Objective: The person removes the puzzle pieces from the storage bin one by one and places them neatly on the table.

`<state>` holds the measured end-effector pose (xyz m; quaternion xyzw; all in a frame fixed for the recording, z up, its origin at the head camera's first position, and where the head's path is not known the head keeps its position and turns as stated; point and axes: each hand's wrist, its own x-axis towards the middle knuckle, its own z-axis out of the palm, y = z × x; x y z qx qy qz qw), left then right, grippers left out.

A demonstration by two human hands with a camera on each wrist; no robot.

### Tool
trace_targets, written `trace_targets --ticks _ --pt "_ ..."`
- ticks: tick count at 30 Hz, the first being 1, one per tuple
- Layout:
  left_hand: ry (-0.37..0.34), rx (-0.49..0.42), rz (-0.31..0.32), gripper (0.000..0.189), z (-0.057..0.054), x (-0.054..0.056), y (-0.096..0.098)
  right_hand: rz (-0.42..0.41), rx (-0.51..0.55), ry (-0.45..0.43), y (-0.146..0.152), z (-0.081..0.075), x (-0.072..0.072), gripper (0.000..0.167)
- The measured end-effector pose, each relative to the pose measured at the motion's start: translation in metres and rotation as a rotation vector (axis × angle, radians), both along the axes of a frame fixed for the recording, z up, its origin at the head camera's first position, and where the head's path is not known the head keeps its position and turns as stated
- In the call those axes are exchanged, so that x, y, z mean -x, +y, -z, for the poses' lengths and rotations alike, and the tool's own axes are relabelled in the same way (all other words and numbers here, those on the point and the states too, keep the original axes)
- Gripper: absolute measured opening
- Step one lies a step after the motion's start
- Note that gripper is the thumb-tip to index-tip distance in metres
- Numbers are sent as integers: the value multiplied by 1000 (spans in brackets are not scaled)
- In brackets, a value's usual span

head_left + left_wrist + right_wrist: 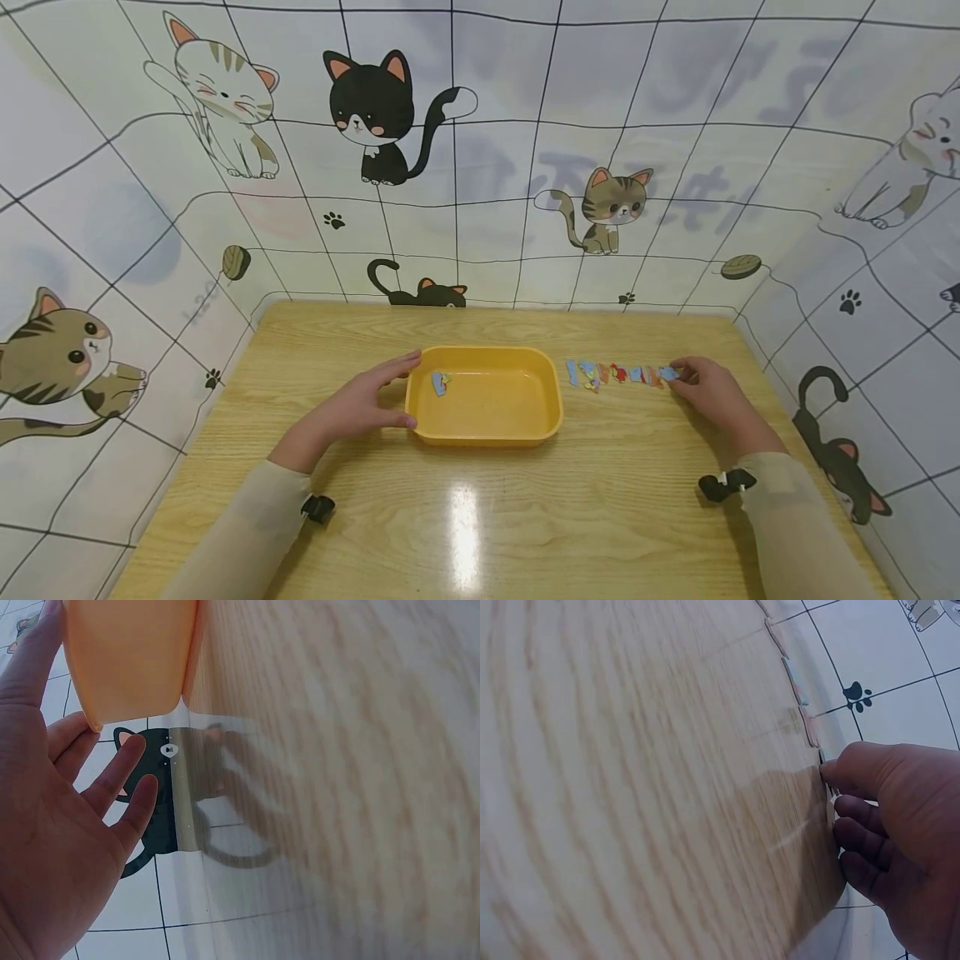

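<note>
At the left end of the yellow tray [495, 417] my left hand [367, 398] holds it, thumb by the front corner and fingers by the back one. The left wrist view shows a finger bent at the tray's corner and two others extended past it. Inside the tray lies a small blue and yellow puzzle piece [439, 383]. To its right runs a row of small flat puzzle pieces [618, 373] in blue, orange and red. My right hand [708, 392] pinches a light blue puzzle piece [667, 374] at the row's right end, low over the table; its fingers partly cover that piece.
Everything stands on a wood-grain table [525, 517]. A white cloth [495, 225] with grid lines and cartoon cats rises behind its back edge and along both sides. Each wrist carries a small black device.
</note>
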<state>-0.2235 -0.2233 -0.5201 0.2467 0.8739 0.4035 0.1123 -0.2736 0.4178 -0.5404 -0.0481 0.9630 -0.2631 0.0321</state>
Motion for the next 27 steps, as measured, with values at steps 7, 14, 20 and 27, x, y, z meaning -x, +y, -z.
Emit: trace_targets --ticks 7,14,20,27 --pt "6 -4 2 107 1 0 0 9 6 -21 -2 -1 -1 45" --pt "8 -7 2 107 2 1 0 6 -1 -15 -2 -1 -1 44" --pt "12 -2 4 107 2 1 0 5 -4 30 -1 1 -2 47" --pt "17 6 1 107 2 0 0 -4 42 77 -8 -5 -7 44"
